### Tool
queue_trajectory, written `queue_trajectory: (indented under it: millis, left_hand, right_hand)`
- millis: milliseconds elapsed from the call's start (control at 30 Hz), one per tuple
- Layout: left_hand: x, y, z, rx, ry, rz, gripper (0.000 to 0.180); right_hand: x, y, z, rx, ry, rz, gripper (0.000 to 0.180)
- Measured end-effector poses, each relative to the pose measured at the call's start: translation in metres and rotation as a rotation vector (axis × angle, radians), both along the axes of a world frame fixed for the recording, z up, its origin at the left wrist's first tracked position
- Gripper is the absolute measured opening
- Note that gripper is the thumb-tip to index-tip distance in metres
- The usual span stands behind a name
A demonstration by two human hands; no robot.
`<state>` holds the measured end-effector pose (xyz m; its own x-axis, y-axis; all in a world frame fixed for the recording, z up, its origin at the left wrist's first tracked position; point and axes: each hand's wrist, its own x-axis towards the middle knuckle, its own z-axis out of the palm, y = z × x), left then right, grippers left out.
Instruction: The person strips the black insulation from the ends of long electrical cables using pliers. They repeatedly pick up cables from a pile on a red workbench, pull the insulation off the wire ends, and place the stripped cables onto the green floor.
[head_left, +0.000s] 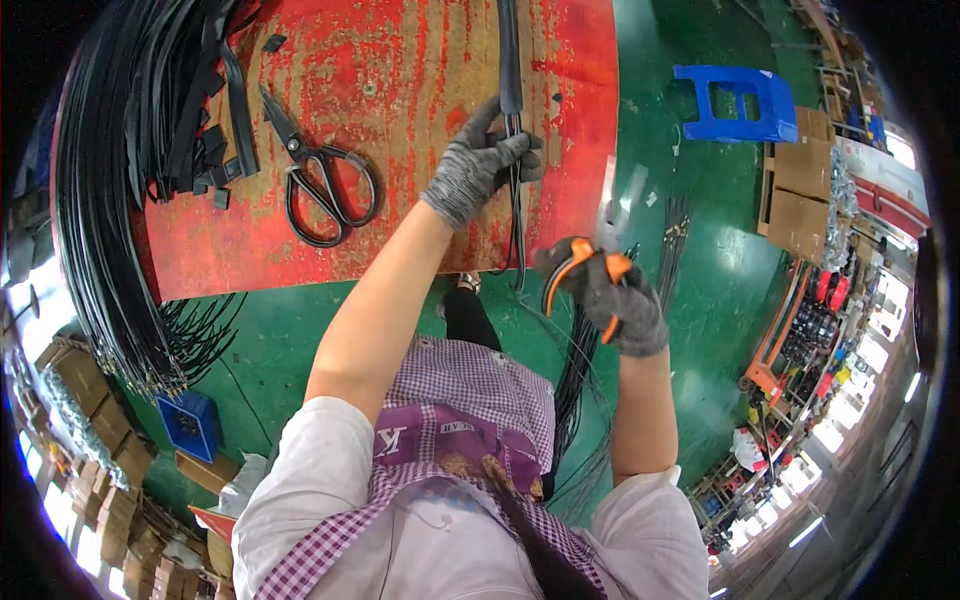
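My left hand, in a grey knit glove, grips a bundle of thin black cables capped by a black sleeve against the worn red table. The cables hang past the table's near edge. My right hand, gloved the same way, holds orange-handled shears with their pale blade pointing up, just off the table's right edge and to the right of the cables.
Large black scissors lie on the table left of my left hand. Black strips and a thick bundle of black cables drape over the table's left side. A blue stool and cardboard boxes stand on the green floor.
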<state>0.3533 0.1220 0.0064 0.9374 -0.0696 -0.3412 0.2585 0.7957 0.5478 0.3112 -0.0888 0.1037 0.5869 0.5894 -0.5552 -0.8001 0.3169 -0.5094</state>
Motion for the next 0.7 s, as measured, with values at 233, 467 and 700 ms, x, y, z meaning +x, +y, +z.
queue_trajectory:
  millis: [233, 467, 700]
  left_hand:
    - [0.003, 0.003, -0.007, 0.284, 0.021, -0.057, 0.038]
    - [0.002, -0.004, 0.002, 0.504, 0.025, -0.002, 0.036]
    - [0.004, -0.011, -0.004, 0.680, -0.052, 0.034, 0.036]
  right_hand:
    - [0.037, 0.038, -0.037, -0.146, 0.046, 0.321, 0.035]
    - [0.055, 0.046, -0.045, -0.253, 0.082, 0.271, 0.030]
    - [0.064, 0.062, -0.047, -0.520, -0.228, 0.312, 0.028]
